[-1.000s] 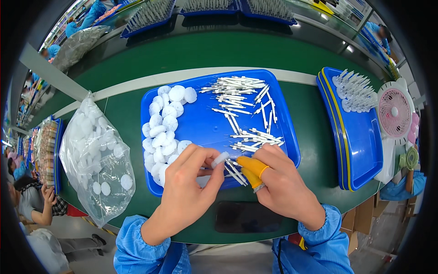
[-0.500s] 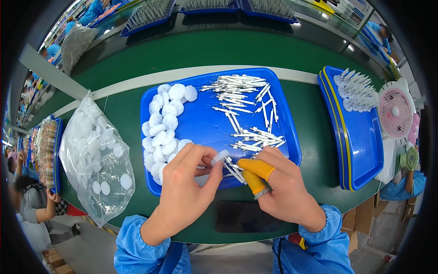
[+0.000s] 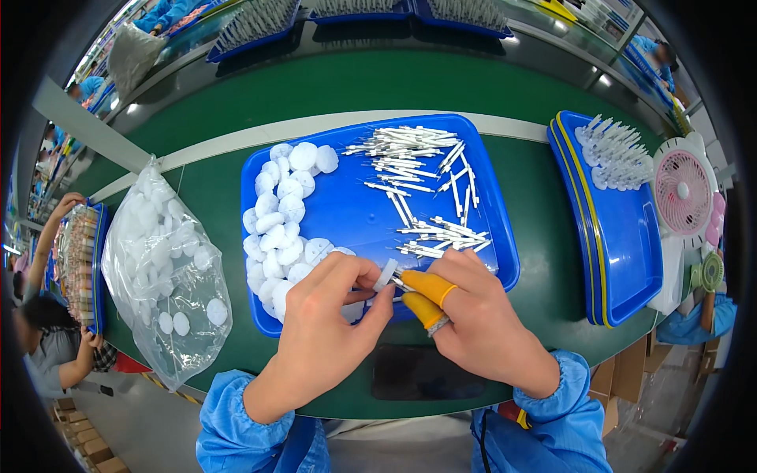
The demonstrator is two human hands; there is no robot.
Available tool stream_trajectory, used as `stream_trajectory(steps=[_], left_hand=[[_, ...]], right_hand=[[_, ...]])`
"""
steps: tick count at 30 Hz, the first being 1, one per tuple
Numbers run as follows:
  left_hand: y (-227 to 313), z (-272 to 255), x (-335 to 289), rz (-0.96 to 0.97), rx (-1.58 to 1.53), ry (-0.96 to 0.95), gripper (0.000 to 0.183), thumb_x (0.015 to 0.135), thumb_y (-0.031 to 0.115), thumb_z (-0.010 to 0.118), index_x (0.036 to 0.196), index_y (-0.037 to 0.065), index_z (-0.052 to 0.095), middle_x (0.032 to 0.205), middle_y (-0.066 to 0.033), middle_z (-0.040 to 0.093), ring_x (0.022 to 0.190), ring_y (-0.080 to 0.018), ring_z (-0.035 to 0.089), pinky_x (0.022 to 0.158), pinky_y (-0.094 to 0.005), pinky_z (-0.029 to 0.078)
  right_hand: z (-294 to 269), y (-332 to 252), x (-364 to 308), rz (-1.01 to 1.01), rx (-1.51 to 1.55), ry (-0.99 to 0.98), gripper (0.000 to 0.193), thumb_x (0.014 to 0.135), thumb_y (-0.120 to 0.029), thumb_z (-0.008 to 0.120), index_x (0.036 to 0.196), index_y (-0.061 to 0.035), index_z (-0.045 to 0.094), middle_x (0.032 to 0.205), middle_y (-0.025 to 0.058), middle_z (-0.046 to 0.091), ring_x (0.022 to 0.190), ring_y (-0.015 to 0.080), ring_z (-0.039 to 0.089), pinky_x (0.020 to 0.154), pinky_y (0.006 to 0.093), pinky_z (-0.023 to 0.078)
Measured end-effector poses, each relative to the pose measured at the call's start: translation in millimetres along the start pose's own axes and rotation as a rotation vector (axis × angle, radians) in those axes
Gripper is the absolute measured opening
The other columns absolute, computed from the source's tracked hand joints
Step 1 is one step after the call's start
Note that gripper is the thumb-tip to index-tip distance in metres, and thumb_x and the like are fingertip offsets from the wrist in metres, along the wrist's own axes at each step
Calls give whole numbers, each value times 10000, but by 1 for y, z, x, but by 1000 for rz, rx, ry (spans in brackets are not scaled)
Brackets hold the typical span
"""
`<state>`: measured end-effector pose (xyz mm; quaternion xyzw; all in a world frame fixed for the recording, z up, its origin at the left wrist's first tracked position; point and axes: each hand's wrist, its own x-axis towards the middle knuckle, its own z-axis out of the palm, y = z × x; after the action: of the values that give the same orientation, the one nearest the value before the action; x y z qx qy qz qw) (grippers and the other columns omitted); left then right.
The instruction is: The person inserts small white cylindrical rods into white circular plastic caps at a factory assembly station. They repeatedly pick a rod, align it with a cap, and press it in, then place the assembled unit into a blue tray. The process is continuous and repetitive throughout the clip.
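Between thumb and fingers, my left hand pinches a white round disc, seen nearly edge-on. My right hand, with yellow covers on thumb and index finger, is closed on thin white sticks. The stick tips meet the disc or lie very close to it; the exact contact is too small to make out. Both hands are over the near edge of a blue tray. Inside it, white discs are heaped along the left side, and white sticks with thin wire ends lie scattered at the right.
A clear plastic bag of white discs lies left of the tray. Stacked blue and yellow trays stand at right, with upright assembled pieces and a pink fan beyond. A dark flat phone-like object lies near the table edge.
My right hand has shifted slightly left, bringing the sticks up to the disc. The disc has tilted more upright in my left hand. At far left, a co-worker's arm has reached up.
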<state>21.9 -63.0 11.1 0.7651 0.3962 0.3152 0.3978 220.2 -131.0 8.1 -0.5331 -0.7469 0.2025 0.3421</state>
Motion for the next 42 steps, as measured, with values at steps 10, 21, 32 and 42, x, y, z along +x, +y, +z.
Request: stream_trajectory(steps=[10, 21, 32, 42], left_hand=[[-2, 6, -10, 118, 96, 41, 214, 848, -36, 778, 1040, -32, 683, 909, -154, 637, 729, -310, 720, 600, -390, 565], [0, 1, -3, 67, 183, 156, 167, 919, -63, 730, 1081, -38, 699, 1013, -130, 649, 868, -278, 741, 733, -382, 650], [0, -17, 3, -109, -49, 89, 98, 962, -14, 743, 1053, -36, 716, 1030, -77, 682, 900, -163, 747, 764, -313, 648], [-1, -12, 3, -16, -82, 51, 142, 929, -38, 744, 1059, -21, 689, 988, -128, 678, 907, -240, 755, 792, -358, 679]], right_hand=[[17, -8, -4, 22, 51, 209, 337, 650, 118, 731, 984, 78, 747, 859, 158, 646, 770, 330, 600, 682, 423, 471], [-3, 14, 27, 66, -132, 157, 253, 704, 101, 691, 942, 71, 768, 898, 152, 629, 893, 344, 589, 784, 446, 472], [0, 24, 42, -11, -269, 114, 299, 742, 112, 708, 1027, 22, 724, 969, 158, 635, 966, 345, 588, 850, 451, 469], [-8, -6, 13, -8, 67, -3, 414, 724, 121, 730, 1133, 60, 752, 924, 152, 628, 857, 329, 582, 786, 427, 477]])
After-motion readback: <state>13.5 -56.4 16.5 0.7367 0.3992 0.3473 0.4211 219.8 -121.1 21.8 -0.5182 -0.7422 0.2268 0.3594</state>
